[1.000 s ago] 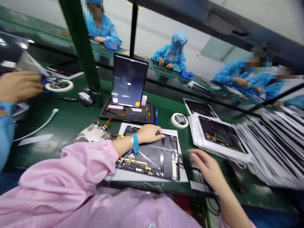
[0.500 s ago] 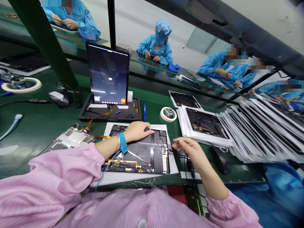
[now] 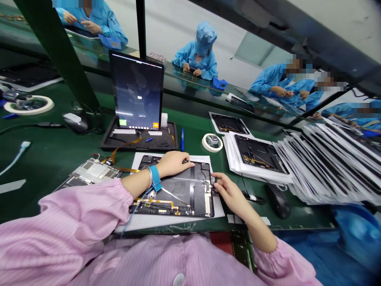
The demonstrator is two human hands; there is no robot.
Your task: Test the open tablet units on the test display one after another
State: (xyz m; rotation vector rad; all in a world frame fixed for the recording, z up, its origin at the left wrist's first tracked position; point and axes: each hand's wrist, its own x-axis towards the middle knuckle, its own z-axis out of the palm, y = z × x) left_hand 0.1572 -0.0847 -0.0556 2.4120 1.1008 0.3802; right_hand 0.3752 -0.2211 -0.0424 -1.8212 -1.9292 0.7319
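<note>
An opened tablet back housing (image 3: 181,194), black with orange ribbon cables and small boards, lies on white paper (image 3: 218,208) before me. Over its far edge lies my left hand (image 3: 174,163), its fingers curled round the rim and thumb on the inside. A blue wrist strap (image 3: 155,178) circles that wrist. At the housing's right edge, my right hand (image 3: 230,192) pinches a black cable plug (image 3: 213,190), mostly hidden by the fingers, against the side by a small connector board. Whether the plug is fully seated I cannot tell.
Behind stands a lit tablet screen (image 3: 138,93) in a black tray (image 3: 169,139), its orange ribbon leading to an opened tablet assembly (image 3: 92,171). A tape roll (image 3: 212,142), blue pen (image 3: 182,140), mouse (image 3: 278,200) and stacked housings in paper (image 3: 324,163) surround the work. Several co-workers sit beyond.
My right hand has moved left to the housing's right edge with the cable plug. My left hand stays on the far rim. A button at the screen's lower left has turned green.
</note>
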